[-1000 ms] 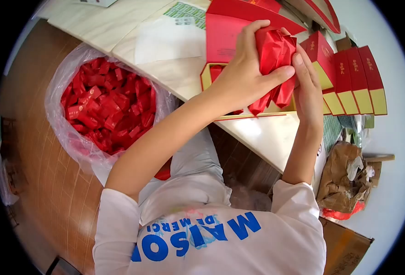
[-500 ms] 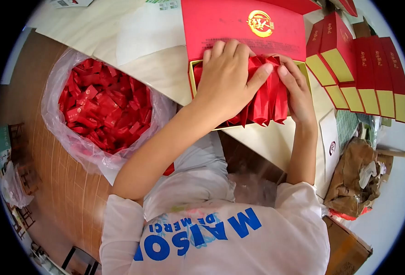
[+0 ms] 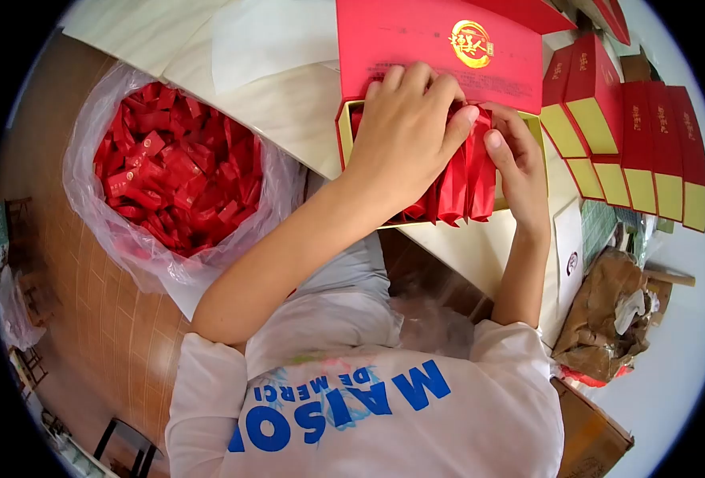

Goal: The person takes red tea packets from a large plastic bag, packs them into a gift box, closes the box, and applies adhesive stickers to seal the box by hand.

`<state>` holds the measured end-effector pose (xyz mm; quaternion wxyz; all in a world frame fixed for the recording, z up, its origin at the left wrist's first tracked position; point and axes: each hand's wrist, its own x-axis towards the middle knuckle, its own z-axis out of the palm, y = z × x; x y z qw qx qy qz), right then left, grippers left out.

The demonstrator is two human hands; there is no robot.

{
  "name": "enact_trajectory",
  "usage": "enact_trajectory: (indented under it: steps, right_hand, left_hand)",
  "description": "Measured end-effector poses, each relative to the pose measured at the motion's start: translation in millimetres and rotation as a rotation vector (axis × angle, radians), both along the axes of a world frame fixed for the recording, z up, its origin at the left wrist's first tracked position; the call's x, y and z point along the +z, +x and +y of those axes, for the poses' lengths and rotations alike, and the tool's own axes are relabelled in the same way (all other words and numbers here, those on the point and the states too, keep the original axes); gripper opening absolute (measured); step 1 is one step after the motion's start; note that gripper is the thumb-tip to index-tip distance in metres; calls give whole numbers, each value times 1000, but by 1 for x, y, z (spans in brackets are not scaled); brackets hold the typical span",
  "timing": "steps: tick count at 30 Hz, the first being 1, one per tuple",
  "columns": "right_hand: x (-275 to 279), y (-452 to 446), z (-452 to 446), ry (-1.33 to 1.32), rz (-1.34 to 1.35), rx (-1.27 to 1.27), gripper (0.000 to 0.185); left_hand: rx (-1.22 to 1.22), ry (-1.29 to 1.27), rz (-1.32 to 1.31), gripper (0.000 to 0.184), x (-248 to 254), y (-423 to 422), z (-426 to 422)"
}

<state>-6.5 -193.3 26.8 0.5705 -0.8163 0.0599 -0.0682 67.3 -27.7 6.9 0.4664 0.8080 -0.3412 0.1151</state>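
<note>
So both hands are busy at the open box [image 3: 343,135], which sits on the pale surface [image 3: 464,251] with its lid [image 3: 416,52] tipped up and back. The red packets [image 3: 453,187] are in there, lined up side by side, and from this angle their near ends overlap the front rim a bit.

The left hand [image 3: 408,127] is holding onto the row, thumb across the near side and fingers curled over the far side. The right hand [image 3: 518,163] is cupped against the right end of the row, fingers round the back. Can't tell if it's really gripping or just steadying things.

Progress-wise, I'd call this box partly filled, probably a good way along. More red shows left of the row, under the left wrist, but some yellow inside wall is bare at the right end. Can't see the bottom, so no clue on layers. Lid isn't down yet either.

Off to the right there's a group of closed boxes [image 3: 635,127], can't see inside those. On the left, a clear plastic bag [image 3: 81,167] is holding loads more loose packets [image 3: 181,167], so plenty are unboxed.
</note>
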Motion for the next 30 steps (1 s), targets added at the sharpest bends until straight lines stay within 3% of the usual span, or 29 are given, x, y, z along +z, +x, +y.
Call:
enact_trajectory:
  steps: [9,12,15,18,19,21,23,24,28,30]
  right_hand:
    - [-1,2,7,-16,77,-27,32]
    - [-4,4,9,-286,192,-55,30]
    - [-14,9,-1,-368,121,38,31]
    - [-6,8,0,-344,145,22,27]
    - [-3,8,2,-335,184,-34,27]
    - [2,5,2,-270,240,-106,35]
    - [3,0,-3,-95,295,-197,44]
    - [3,0,-2,-152,300,-192,49]
    - [-2,4,2,-309,311,-165,52]
    - [2,6,11,-303,343,-181,53]
  left_hand:
    - [127,87,-131,19,-6,-1,-6]
    - [164,177,-235,20,-6,-1,-8]
    - [189,255,-296,23,-7,1,-11]
    - [54,291,-271,25,0,1,2]
    - [-25,287,-172,36,7,-7,13]
    - [-136,246,-347,47,10,-29,35]
    - [-325,466,-240,56,4,-57,52]
    - [-314,501,-289,60,-9,-62,53]
    - [-341,497,-161,65,2,-59,57]
    - [-230,191,-102,66,-2,-53,68]
